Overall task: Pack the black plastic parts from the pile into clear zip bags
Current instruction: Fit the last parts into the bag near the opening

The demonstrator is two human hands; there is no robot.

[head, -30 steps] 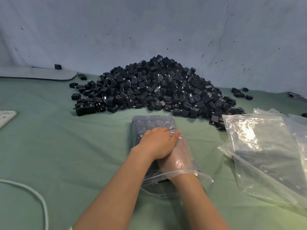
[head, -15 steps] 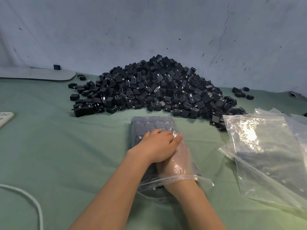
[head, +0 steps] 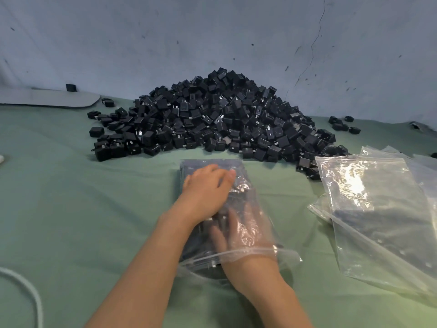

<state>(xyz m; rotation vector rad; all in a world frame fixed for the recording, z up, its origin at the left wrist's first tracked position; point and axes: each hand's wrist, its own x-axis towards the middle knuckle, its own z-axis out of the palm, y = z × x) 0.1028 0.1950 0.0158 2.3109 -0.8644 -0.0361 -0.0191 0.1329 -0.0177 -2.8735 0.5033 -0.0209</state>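
Two hands are working one bag. The left hand (head: pixel 208 192) lies palm down on top of the bag (head: pixel 203 165), fingers straight and close together, pressing the plastic flat. The right hand (head: pixel 238 229) is inside the bag, its wrist through the open mouth at the near end. Seen through the film, its fingers look stretched forward with the thumb out to the left, though the plastic blurs them. Black parts (head: pixel 198 242) show dark through the bag beside and beyond that hand, right up to its far end; how many is impossible to tell. The bag lies flat on the green cloth (head: pixel 71 209) in the middle of the scene. Just beyond it rises the big pile (head: pixel 220 119) of loose black parts, heaped against the grey wall (head: pixel 212 31). A few strays (head: pixel 343 125) sit apart at the far right. To the right of the hands a heap of clear bags (head: pixel 378 209) lies overlapping, glare on the top one. At the near left a white cable (head: pixel 33 294) curves across the cloth, and at the far left a flat grey board (head: pixel 47 98) rests by the wall.
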